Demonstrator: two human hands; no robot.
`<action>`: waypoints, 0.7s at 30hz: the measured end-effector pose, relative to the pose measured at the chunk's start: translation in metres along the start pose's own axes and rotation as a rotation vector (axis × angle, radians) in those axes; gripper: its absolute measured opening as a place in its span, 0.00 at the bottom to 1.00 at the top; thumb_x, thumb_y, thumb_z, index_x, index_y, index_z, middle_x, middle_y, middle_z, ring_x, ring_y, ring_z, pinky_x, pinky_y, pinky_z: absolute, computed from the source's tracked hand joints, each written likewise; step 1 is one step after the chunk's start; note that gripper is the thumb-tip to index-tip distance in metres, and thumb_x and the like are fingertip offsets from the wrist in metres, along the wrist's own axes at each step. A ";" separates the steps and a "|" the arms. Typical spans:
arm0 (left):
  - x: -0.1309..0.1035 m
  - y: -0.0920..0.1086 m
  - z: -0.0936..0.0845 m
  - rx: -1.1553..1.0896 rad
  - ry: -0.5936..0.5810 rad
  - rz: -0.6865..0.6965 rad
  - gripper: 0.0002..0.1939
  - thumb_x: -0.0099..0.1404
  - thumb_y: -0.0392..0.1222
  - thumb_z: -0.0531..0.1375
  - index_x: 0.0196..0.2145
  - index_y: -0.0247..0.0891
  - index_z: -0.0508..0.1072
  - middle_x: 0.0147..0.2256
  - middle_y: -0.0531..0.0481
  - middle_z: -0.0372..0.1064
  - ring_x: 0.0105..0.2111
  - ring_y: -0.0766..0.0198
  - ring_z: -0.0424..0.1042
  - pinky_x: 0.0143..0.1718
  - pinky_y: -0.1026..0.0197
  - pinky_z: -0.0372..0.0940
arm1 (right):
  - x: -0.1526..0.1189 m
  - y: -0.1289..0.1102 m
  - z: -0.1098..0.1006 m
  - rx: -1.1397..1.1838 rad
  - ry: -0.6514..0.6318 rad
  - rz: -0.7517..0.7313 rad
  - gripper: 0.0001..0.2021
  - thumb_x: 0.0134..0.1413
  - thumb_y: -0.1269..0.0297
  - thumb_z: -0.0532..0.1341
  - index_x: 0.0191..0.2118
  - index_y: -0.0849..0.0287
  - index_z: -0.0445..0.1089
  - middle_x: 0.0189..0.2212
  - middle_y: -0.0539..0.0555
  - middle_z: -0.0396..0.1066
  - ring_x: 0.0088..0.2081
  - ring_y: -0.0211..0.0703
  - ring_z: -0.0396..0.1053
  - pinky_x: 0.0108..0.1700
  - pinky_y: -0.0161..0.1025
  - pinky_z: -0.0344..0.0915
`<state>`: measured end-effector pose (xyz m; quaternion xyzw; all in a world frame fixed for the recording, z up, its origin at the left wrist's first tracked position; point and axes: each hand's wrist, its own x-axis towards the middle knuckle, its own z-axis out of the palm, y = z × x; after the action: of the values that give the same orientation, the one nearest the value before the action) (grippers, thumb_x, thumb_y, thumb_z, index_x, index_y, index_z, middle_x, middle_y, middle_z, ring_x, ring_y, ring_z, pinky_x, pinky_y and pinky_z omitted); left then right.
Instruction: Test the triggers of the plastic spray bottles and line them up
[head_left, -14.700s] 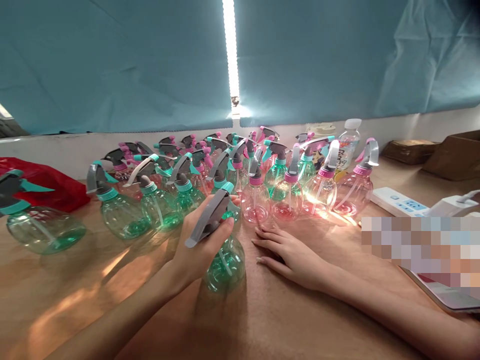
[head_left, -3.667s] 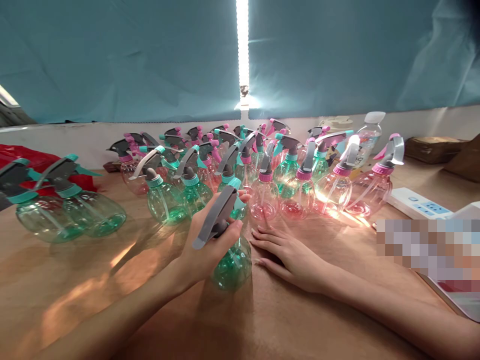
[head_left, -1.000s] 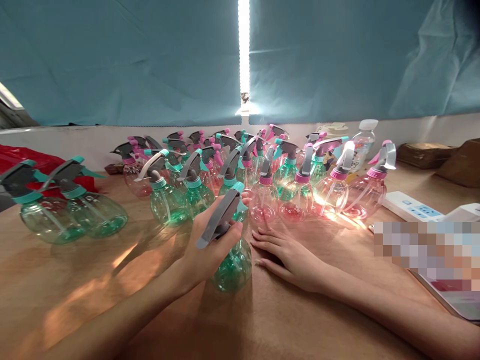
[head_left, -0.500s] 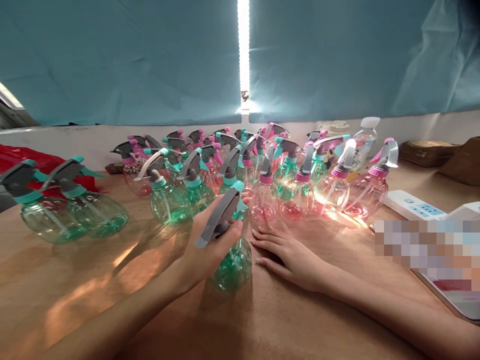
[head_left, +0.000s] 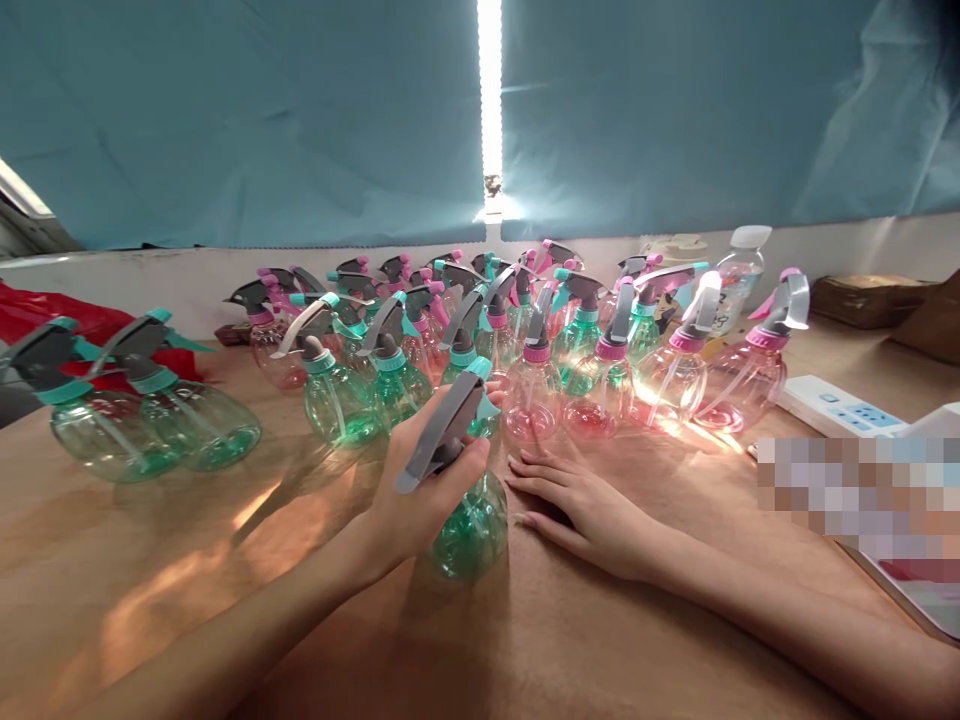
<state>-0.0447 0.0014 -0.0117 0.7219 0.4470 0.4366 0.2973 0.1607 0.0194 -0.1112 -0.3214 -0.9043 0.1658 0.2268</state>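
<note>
Well, the left hand (head_left: 412, 510) is clamped round the neck of a green trigger spray bottle (head_left: 471, 532) on the tabletop (head_left: 585, 640) — the right hand (head_left: 581, 508) lying palm-down just beside, fingers loosely apart — with pink and green trigger sprayers (head_left: 532, 400) crowded beyond.

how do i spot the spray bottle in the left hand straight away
Find the brown table, with spray bottles standing across it. In front of them, the left hand grips a green spray bottle with a teal nozzle. Others are green too, but this is the only one held and the closest in view.
</note>
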 end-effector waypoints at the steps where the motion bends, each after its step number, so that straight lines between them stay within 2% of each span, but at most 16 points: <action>1: 0.000 0.000 0.000 0.000 0.002 0.001 0.10 0.61 0.41 0.55 0.41 0.40 0.67 0.26 0.57 0.56 0.22 0.67 0.55 0.34 0.57 0.64 | 0.000 0.000 0.000 -0.004 -0.002 -0.001 0.23 0.66 0.55 0.53 0.61 0.61 0.64 0.60 0.60 0.65 0.62 0.51 0.59 0.64 0.55 0.55; 7: 0.000 -0.002 -0.001 0.013 0.001 0.009 0.13 0.61 0.42 0.55 0.44 0.40 0.68 0.24 0.57 0.53 0.22 0.67 0.56 0.32 0.58 0.63 | 0.000 -0.001 -0.001 -0.009 -0.010 0.020 0.23 0.66 0.54 0.53 0.60 0.61 0.64 0.60 0.60 0.64 0.62 0.52 0.59 0.64 0.54 0.56; 14: 0.003 0.000 0.000 0.007 -0.013 0.025 0.12 0.61 0.40 0.54 0.43 0.40 0.68 0.26 0.56 0.58 0.22 0.67 0.59 0.30 0.59 0.61 | 0.000 -0.001 -0.001 0.000 -0.011 0.017 0.23 0.66 0.54 0.53 0.60 0.60 0.64 0.60 0.60 0.64 0.62 0.52 0.59 0.64 0.55 0.56; 18: 0.003 0.002 -0.001 -0.001 -0.028 0.013 0.05 0.59 0.39 0.53 0.35 0.41 0.65 0.23 0.58 0.54 0.26 0.63 0.66 0.30 0.59 0.62 | 0.000 -0.001 0.000 0.008 -0.009 0.018 0.23 0.66 0.53 0.53 0.61 0.59 0.64 0.60 0.60 0.64 0.62 0.53 0.59 0.63 0.56 0.56; 21: 0.004 0.001 -0.004 -0.004 -0.037 0.021 0.03 0.57 0.39 0.54 0.28 0.41 0.61 0.23 0.57 0.56 0.29 0.61 0.70 0.30 0.59 0.63 | 0.000 -0.002 -0.001 0.018 0.004 0.021 0.22 0.66 0.54 0.53 0.60 0.58 0.65 0.60 0.60 0.65 0.62 0.53 0.59 0.64 0.56 0.55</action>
<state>-0.0476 0.0045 -0.0079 0.7338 0.4331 0.4271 0.3025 0.1601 0.0182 -0.1098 -0.3293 -0.8988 0.1757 0.2298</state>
